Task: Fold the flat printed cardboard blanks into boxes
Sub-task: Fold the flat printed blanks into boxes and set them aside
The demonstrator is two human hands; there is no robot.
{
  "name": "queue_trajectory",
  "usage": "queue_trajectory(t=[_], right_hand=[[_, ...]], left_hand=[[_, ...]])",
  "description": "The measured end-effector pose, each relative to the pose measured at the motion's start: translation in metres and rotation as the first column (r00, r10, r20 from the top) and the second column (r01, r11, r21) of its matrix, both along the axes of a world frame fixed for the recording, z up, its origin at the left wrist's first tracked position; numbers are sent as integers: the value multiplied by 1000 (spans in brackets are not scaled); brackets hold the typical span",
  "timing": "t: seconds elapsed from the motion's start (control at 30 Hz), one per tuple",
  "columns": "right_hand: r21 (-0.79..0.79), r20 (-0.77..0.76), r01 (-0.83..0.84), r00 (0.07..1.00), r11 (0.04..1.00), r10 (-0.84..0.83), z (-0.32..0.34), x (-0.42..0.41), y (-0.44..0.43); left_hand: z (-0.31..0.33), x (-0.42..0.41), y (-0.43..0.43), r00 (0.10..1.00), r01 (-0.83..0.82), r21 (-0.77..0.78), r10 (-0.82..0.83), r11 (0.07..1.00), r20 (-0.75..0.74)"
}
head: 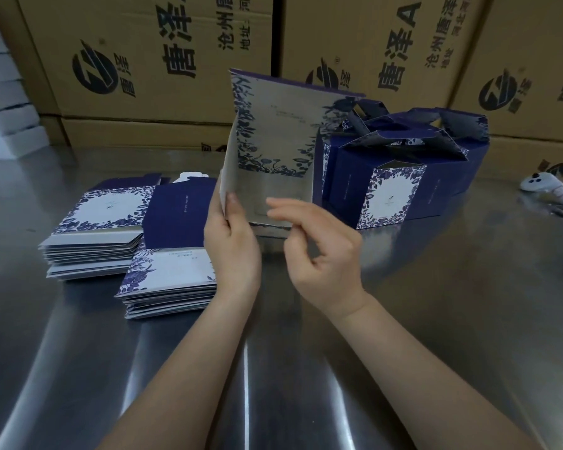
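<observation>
A flat blue-and-white flower-printed cardboard blank (273, 138) stands upright over the table's middle. My left hand (233, 241) grips its lower left edge, thumb on the front. My right hand (322, 251) is just right of the blank's bottom flap, fingers loosely curled and blurred; I cannot tell whether they touch the flap. Two stacks of flat blanks (95, 228) (173, 280) lie to the left. Several folded boxes (394, 177) with open top flaps stand at the right rear.
The work surface is a shiny steel table (436, 319). Large brown shipping cartons (163, 60) with black print wall off the back. A small white device (548, 190) lies at the far right. White stacked items (4, 92) sit at the far left.
</observation>
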State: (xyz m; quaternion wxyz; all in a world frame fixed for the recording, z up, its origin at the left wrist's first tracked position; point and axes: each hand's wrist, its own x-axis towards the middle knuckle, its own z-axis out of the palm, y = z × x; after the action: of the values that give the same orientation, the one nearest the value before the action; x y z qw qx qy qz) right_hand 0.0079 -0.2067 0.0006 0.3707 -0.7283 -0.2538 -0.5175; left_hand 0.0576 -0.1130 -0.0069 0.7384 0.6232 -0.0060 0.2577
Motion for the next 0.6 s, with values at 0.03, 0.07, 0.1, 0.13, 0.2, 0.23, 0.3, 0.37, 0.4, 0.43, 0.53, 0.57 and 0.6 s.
queue_trajectory(t=[0.03, 0.07, 0.1, 0.13, 0.2, 0.23, 0.3, 0.37, 0.4, 0.43, 0.53, 0.57, 0.6], right_hand=[[-9, -24, 11, 1000, 1000, -11, 0, 1, 0], [-8, -51, 27, 998, 1000, -27, 0, 2, 0], [2, -77, 44, 996, 999, -44, 0, 2, -1], [22, -96, 59, 994, 998, -57, 1, 3, -2], [80, -125, 77, 990, 994, -67, 0, 5, -3], [118, -148, 76, 987, 990, -58, 0, 5, -3], [233, -216, 45, 976, 971, 7, 1, 5, -3], [375, -263, 22, 961, 927, 84, 4, 4, -2], [435, -275, 26, 956, 900, 106, 5, 3, -2], [478, -284, 38, 952, 877, 114, 6, 3, -3], [471, -331, 93, 940, 877, 78, 6, 4, -3], [420, -344, 112, 938, 900, 44, 5, 4, -2], [346, -349, 135, 937, 929, -6, 5, 4, -1]], left_hand=[[-1, 0, 0, 1000, 6, 10, -6, 1000, -5], [-2, 0, -1, 1000, 13, 13, -13, 1000, -13], [-2, 0, -1, 1000, 20, 12, -20, 1000, -24], [-3, 0, -1, 999, 27, 8, -27, 1000, -38], [-3, 0, -2, 997, 39, -8, -39, 999, -61], [-4, 0, -2, 997, 42, -21, -43, 999, -69], [-4, 0, -3, 996, 43, -33, -46, 999, -81], [-4, 0, -3, 995, 49, -41, -53, 998, -85], [-4, 0, -4, 994, 58, -51, -62, 997, -86], [-4, 0, -4, 993, 75, -60, -80, 995, -91], [-5, -2, -6, 984, 143, -72, -150, 987, -100], [-6, -2, -7, 981, 158, -63, -163, 986, -102], [-7, -2, -8, 981, 162, -47, -166, 986, -105]])
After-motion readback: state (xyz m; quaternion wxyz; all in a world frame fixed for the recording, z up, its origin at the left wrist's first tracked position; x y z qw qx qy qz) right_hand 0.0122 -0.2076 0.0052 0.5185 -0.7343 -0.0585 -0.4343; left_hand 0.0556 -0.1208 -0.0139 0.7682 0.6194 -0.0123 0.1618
